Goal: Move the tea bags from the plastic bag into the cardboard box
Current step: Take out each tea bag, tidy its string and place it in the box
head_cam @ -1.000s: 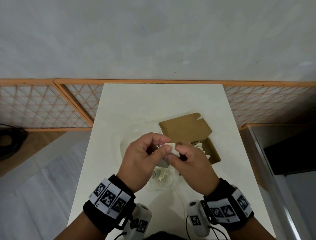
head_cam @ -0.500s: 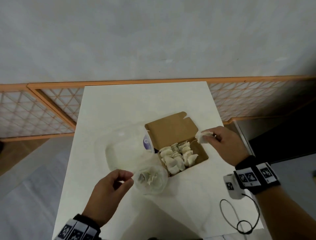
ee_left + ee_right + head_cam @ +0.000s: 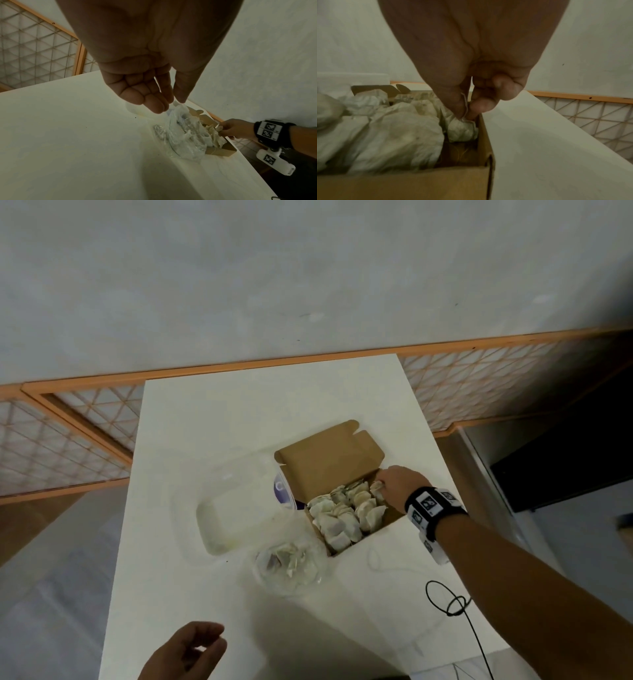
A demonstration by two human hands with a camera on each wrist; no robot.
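Right hand [image 3: 471, 75] pinches a tea bag [image 3: 462, 129] by its top, lowering it into the cardboard box [image 3: 383, 525]. Left hand [image 3: 185, 652] hangs relaxed, empty. Bags look feather-light, soft, crushable; best pinched at the top.

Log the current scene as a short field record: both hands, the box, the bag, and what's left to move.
right hand: pinches a tea bag down in the cardboard box's right corner
left hand: open, holds nothing, near table edge
cardboard box: lid open, rows of tea bags inside
plastic bag: on the table beside the box, tea bags remain inside
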